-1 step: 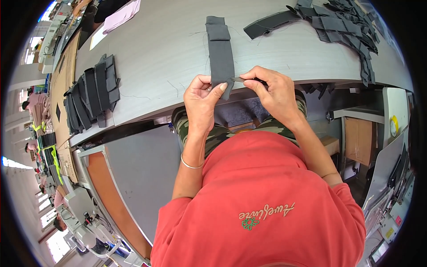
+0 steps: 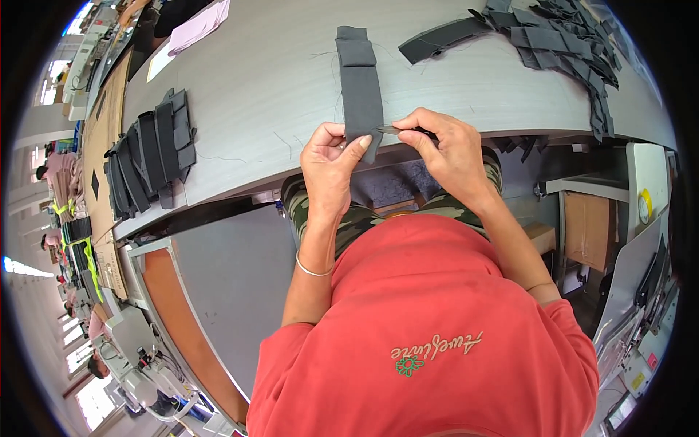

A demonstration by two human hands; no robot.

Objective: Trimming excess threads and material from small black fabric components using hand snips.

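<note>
A long dark grey fabric strip (image 2: 360, 87) lies across the grey table (image 2: 255, 95), and its near end hangs over the front edge. My left hand (image 2: 331, 164) pinches that near end between thumb and fingers. My right hand (image 2: 448, 149) is closed around a small dark tool (image 2: 397, 130). The tip of the tool touches the right edge of the strip, close to my left thumb. Both hands are at the table's front edge, above my lap.
A stack of dark fabric pieces (image 2: 149, 156) lies at the left of the table, and a loose pile of similar pieces (image 2: 561, 44) at the far right. A pink sheet (image 2: 200, 22) lies at the back. A cardboard box (image 2: 586, 229) stands under the table on the right.
</note>
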